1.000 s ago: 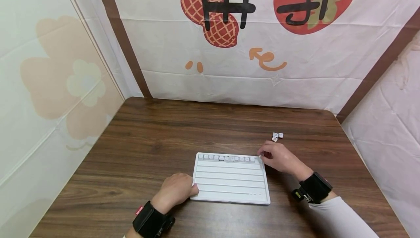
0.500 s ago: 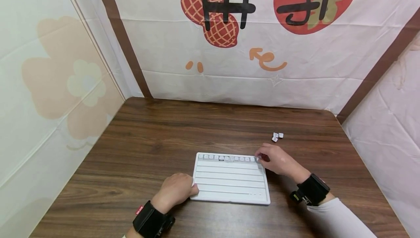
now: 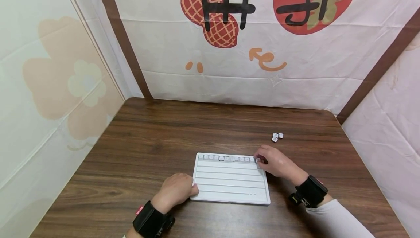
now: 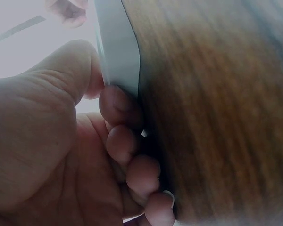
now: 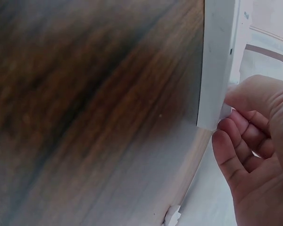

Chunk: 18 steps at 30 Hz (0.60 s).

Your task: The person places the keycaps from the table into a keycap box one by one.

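A white board (image 3: 229,181) with raised horizontal ridges lies on the table. Along its far edge runs a row of small white square tiles (image 3: 226,158) that look like keycaps. My left hand (image 3: 175,190) grips the board's near left corner, thumb on top; the left wrist view has its fingers (image 4: 144,174) curled at the board's side. At the far right corner, my right hand (image 3: 273,159) pinches a small white tile (image 5: 226,110) between thumb and fingers, right at the row's end. The fingers mostly hide that tile.
Beyond my right hand, three loose white tiles (image 3: 275,137) lie together on the brown wooden table (image 3: 147,136). A printed white cloth (image 3: 229,85) hangs along the far side, with more cloth to the left and right.
My right hand has shifted slightly left and nearer with its tile, from the board's far right corner onto the end of the row. The left hand stays put.
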Motion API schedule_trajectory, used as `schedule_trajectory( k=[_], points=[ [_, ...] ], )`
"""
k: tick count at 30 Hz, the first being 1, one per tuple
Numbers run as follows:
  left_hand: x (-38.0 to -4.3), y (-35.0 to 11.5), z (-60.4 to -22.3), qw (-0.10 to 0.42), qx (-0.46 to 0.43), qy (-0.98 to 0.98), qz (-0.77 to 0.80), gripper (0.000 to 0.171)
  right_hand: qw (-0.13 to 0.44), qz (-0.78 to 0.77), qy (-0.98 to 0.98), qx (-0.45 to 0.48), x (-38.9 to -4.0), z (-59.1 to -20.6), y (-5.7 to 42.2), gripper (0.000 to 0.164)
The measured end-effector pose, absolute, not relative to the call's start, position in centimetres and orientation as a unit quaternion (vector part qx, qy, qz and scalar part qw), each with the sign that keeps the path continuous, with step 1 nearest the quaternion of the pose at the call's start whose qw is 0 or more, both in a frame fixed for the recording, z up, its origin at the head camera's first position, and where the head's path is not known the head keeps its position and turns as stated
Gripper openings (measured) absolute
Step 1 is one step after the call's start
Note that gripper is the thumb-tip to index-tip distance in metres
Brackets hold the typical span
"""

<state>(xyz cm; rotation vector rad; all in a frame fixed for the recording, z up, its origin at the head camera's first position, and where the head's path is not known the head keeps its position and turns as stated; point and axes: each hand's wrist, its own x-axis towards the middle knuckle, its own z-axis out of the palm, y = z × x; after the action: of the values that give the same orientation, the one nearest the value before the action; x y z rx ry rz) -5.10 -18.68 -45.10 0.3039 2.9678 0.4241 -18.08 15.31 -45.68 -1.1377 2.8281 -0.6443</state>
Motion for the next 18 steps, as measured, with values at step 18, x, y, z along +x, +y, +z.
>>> schedule_trajectory(
  k=[18],
  points=[
    [-5.13,-18.65,-45.03,0.068,0.098,0.983,0.141,0.032,0.024,-0.207,0.914,-0.348,-17.98,-45.64,15.34,0.019]
  ],
)
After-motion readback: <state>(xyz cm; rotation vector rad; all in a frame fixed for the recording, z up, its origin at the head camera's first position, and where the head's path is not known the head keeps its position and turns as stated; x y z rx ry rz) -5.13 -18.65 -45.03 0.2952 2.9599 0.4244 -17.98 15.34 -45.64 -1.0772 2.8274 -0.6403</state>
